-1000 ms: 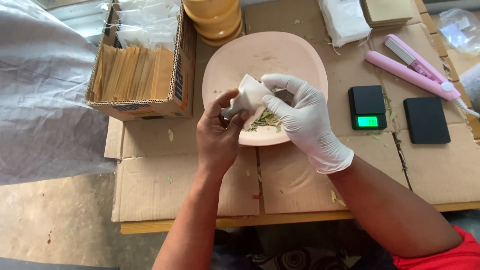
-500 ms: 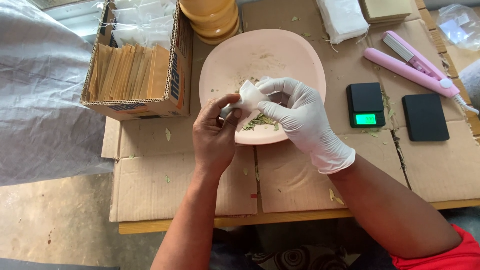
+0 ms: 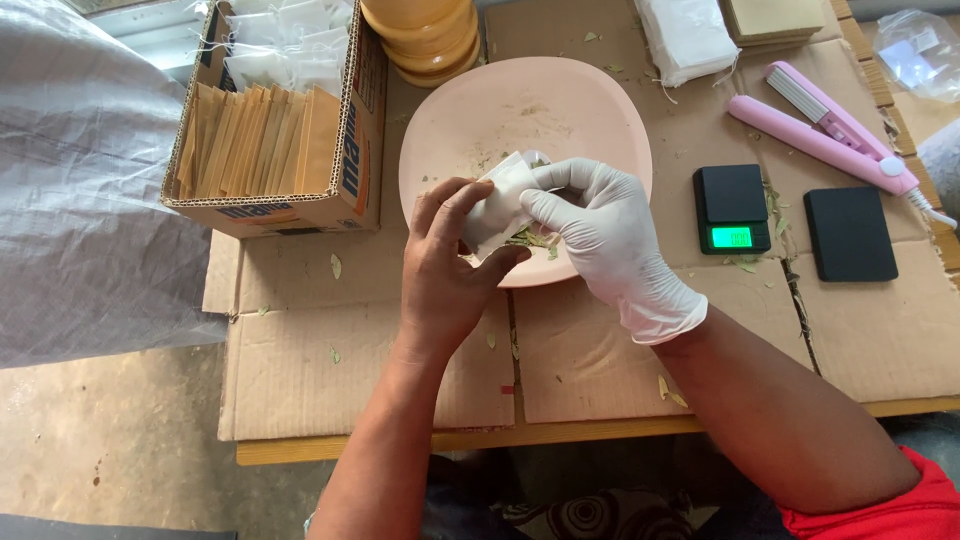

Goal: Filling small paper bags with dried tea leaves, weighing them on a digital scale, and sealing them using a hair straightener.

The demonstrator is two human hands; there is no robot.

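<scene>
Over the near edge of the pink plate (image 3: 470, 110), both hands met on a small white paper sachet (image 3: 498, 208). The bare left hand (image 3: 447, 270) pinched the sachet between thumb and fingertips from its left side, while the right hand (image 3: 610, 240), in a white glove, gripped the sachet's top right edge with its fingers closed on it. Beneath the sachet, a small heap of dried green leaves (image 3: 530, 240) lay on the plate, and crumbs of the same leaf were scattered across the plate's middle.

Left of the plate stood a cardboard box (image 3: 350, 170) packed with upright tan envelopes (image 3: 255, 140) and, behind them, white sachets. Just beyond the plate's far rim sat a stack of orange bowls (image 3: 425, 35). To the plate's right lay a small black scale (image 3: 732, 207) with a lit green display, and further right a flat black lid (image 3: 850, 233). A pink sealing iron (image 3: 825, 130) lay slantwise past the scale. Beyond the plate's far right edge rested a pile of white sachets (image 3: 690, 35). Flattened cardboard (image 3: 300, 370) covered the bench under the plate, with stray leaves here and there.
</scene>
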